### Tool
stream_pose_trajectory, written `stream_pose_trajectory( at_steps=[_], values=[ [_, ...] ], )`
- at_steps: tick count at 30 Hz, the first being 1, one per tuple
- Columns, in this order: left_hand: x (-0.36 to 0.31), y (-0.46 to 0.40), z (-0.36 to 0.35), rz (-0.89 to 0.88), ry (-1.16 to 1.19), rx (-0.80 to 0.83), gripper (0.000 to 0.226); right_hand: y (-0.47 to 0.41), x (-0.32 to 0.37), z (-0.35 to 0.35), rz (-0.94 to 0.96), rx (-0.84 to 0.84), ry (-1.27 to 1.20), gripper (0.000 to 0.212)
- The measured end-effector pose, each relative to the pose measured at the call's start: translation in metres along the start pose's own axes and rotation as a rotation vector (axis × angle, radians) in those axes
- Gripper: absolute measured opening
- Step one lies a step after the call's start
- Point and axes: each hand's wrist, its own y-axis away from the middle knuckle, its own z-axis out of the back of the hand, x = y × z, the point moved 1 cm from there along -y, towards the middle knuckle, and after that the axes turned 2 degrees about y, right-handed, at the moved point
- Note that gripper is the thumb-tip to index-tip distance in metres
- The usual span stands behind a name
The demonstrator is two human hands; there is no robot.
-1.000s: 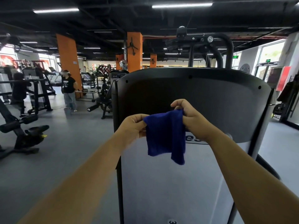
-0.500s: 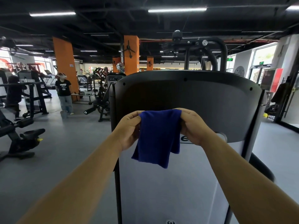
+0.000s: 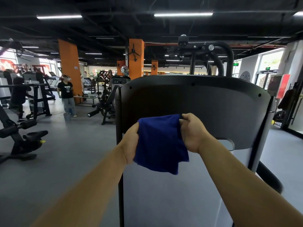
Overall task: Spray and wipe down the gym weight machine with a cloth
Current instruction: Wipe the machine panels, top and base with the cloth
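The weight machine's shroud (image 3: 213, 104) fills the middle of the view, black and rounded on top with a pale grey panel (image 3: 164, 194) below. In front of it a dark blue cloth (image 3: 159, 143) hangs between my hands. My left hand (image 3: 131, 141) grips its left edge, with most of the fingers hidden behind the cloth. My right hand (image 3: 192, 131) pinches the upper right corner. The cloth's lower part droops loose over the grey panel. No spray bottle is in view.
Black exercise machines (image 3: 106, 107) and benches (image 3: 23, 141) stand on the grey floor to the left. A person in a black shirt (image 3: 66, 95) stands by an orange pillar (image 3: 69, 68), a small bucket (image 3: 66, 116) at their feet. Windows and a rack are at the right.
The cloth has been spread wider between my hands and its top edge now sits higher against the black part of the shroud. My right hand has shifted to the right.
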Motion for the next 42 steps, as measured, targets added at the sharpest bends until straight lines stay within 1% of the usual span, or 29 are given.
stream_pose_trajectory(
  at_steps=[2,3,5,6,7,8,10,11,13,14,15,16,18,19,21,22,24,25,26,27,28,29,30,31,32,35,37,39,42],
  values=[
    [-0.001,-0.001,0.01,0.047,0.055,0.023,0.046,-0.003,-0.002,-0.002,-0.027,0.05,-0.007,0.058],
    [-0.003,0.0,0.014,0.048,0.06,0.048,0.047,-0.004,-0.002,-0.005,0.004,0.045,0.07,0.051],
    [-0.008,0.006,0.022,-0.007,0.093,0.064,0.044,-0.009,0.001,-0.012,0.157,-0.051,0.302,0.026],
    [-0.008,0.009,0.025,-0.05,0.151,0.069,0.041,-0.011,0.003,-0.016,0.238,-0.107,0.36,0.02],
    [-0.004,0.009,0.031,-0.093,0.223,0.076,0.037,-0.014,0.005,-0.022,0.298,-0.14,0.375,0.02],
    [0.001,0.01,0.034,-0.132,0.272,0.036,0.037,-0.016,0.006,-0.026,0.335,-0.151,0.378,0.019],
    [0.014,0.01,0.032,-0.125,0.367,0.05,0.057,-0.023,0.005,-0.038,0.358,-0.166,0.401,0.016],
    [0.019,0.011,0.03,-0.12,0.366,0.046,0.06,-0.028,0.004,-0.042,0.36,-0.185,0.428,0.016],
    [0.022,0.003,0.034,-0.112,0.384,-0.018,0.045,-0.039,0.002,-0.044,0.369,-0.257,0.513,0.017],
    [0.019,0.0,0.038,-0.106,0.372,-0.099,0.038,-0.045,0.002,-0.041,0.376,-0.293,0.554,0.019],
    [0.017,-0.008,0.046,-0.09,0.376,-0.127,0.035,-0.049,0.002,-0.036,0.382,-0.322,0.578,0.022],
    [0.011,-0.015,0.054,-0.079,0.421,-0.137,0.036,-0.053,0.001,-0.032,0.387,-0.344,0.585,0.024],
    [-0.009,-0.023,0.063,-0.106,0.468,-0.222,0.054,-0.059,-0.002,-0.026,0.42,-0.382,0.58,0.026],
    [-0.02,-0.028,0.065,-0.151,0.489,-0.27,0.062,-0.061,-0.003,-0.025,0.449,-0.4,0.587,0.026],
    [-0.045,-0.036,0.063,-0.271,0.478,-0.372,0.068,-0.066,-0.005,-0.028,0.513,-0.41,0.604,0.027],
    [-0.057,-0.041,0.059,-0.328,0.444,-0.385,0.072,-0.068,-0.005,-0.029,0.544,-0.408,0.624,0.026],
    [-0.075,-0.056,0.05,-0.39,0.303,-0.394,0.092,-0.071,-0.004,-0.031,0.615,-0.405,0.702,0.025],
    [-0.076,-0.071,0.049,-0.421,0.198,-0.421,0.101,-0.071,-0.003,-0.029,0.646,-0.405,0.75,0.025],
    [-0.078,-0.086,0.048,-0.472,0.06,-0.444,0.102,-0.072,-0.001,-0.027,0.676,-0.411,0.798,0.026],
    [-0.08,-0.103,0.048,-0.522,-0.118,-0.453,0.096,-0.074,0.001,-0.024,0.706,-0.426,0.853,0.028],
    [-0.078,-0.122,0.047,-0.532,-0.317,-0.449,0.086,-0.076,0.004,-0.02,0.736,-0.456,0.926,0.031],
    [-0.073,-0.139,0.045,-0.5,-0.501,-0.429,0.078,-0.078,0.007,-0.016,0.77,-0.5,1.012,0.033],
    [-0.066,-0.152,0.041,-0.452,-0.651,-0.415,0.074,-0.081,0.01,-0.011,0.803,-0.552,1.105,0.034],
    [-0.054,-0.164,0.04,-0.421,-0.772,-0.424,0.075,-0.083,0.013,-0.006,0.831,-0.604,1.2,0.036],
    [-0.041,-0.169,0.039,-0.429,-0.864,-0.452,0.079,-0.085,0.014,-0.002,0.852,-0.652,1.294,0.038],
    [0.007,-0.171,0.037,-0.555,-1.066,-0.498,0.09,-0.094,0.016,0.002,0.947,-0.729,1.531,0.049],
    [0.021,-0.171,0.037,-0.613,-1.135,-0.481,0.089,-0.099,0.021,-0.002,0.993,-0.716,1.653,0.058],
    [0.001,-0.183,0.043,-0.661,-1.153,-0.511,0.091,-0.108,0.032,-0.008,1.005,-0.696,1.76,0.066],
    [-0.069,-0.206,0.054,-0.744,-1.178,-0.508,0.088,-0.125,0.056,-0.02,0.982,-0.712,1.865,0.068]
  ],
)
